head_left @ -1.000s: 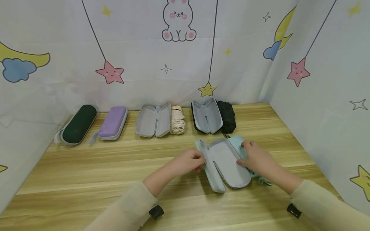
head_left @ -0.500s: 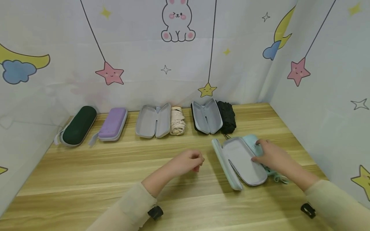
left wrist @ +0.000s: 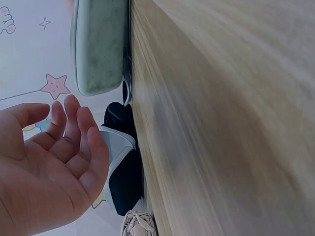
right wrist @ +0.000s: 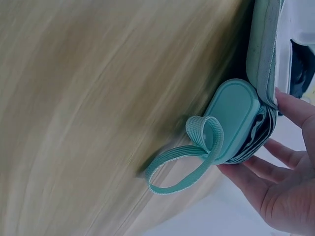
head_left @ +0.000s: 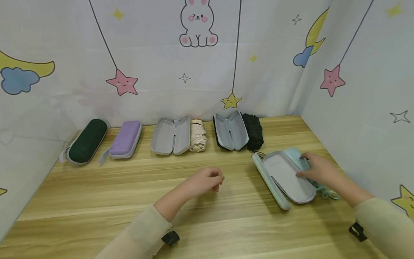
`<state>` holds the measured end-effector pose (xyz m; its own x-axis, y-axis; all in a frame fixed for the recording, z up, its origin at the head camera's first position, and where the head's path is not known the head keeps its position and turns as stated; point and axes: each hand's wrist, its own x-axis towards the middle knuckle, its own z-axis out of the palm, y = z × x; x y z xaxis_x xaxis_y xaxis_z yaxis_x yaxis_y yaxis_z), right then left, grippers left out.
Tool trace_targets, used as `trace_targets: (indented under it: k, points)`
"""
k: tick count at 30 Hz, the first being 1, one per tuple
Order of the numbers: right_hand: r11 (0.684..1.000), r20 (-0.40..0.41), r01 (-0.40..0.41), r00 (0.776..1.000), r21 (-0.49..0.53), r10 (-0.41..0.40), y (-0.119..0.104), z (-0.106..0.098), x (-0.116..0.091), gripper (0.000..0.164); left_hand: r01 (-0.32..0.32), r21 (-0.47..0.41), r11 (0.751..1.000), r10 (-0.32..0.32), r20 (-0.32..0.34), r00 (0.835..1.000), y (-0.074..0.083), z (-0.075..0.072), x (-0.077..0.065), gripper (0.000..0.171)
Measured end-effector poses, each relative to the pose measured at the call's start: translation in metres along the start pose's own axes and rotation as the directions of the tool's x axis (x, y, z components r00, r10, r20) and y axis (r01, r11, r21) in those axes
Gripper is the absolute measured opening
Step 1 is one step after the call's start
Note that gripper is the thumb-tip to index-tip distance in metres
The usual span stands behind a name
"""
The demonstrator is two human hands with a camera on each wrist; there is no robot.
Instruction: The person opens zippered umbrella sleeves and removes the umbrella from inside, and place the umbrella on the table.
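My right hand (head_left: pixel 321 170) pinches an unzipped pale-green hard case (head_left: pixel 287 177) together with a folded mint compact umbrella (head_left: pixel 293 154) lying against its right side. In the right wrist view the thumb lies on the case's rim, while the fingers reach round the umbrella, whose flat end (right wrist: pixel 235 115) carries a looped strap (right wrist: pixel 172 169). The case's grey lining faces up; its narrow left half stands on edge. Left of it, my left hand (head_left: pixel 204 180) hovers over the table, fingers loosely curled, holding nothing; the left wrist view shows the bare palm (left wrist: pixel 54 172).
Along the back stand a dark green closed case (head_left: pixel 88 141), a purple closed case (head_left: pixel 126 139), a spread grey-lined case (head_left: pixel 171 136) beside a beige folded bundle (head_left: pixel 198 136), and a black case (head_left: pixel 231 131) beside a black folded bundle (head_left: pixel 253 131). Printed curtains surround the table.
The right hand has slid the pale-green case and mint umbrella to the right across the table. My left hand has come off the case's left edge and drifted slightly left.
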<state>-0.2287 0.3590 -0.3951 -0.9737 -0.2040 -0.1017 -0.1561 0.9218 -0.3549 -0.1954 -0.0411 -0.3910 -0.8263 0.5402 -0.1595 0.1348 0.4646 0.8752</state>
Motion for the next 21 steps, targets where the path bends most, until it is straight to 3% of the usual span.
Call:
trace_targets:
  k: [16, 21]
  points:
    - [0.999, -0.005, -0.020, 1.000, -0.026, 0.020, 0.038, -0.026, 0.010, 0.079, 0.010, 0.085, 0.996, -0.008, -0.028, 1.000, 0.002, -0.003, 0.002, 0.026]
    - [0.999, 0.001, -0.036, 0.999, -0.012, 0.036, 0.047, -0.031, 0.022, 0.081, 0.030, 0.192, 0.981, -0.017, -0.069, 0.997, 0.003, -0.005, 0.007, 0.024]
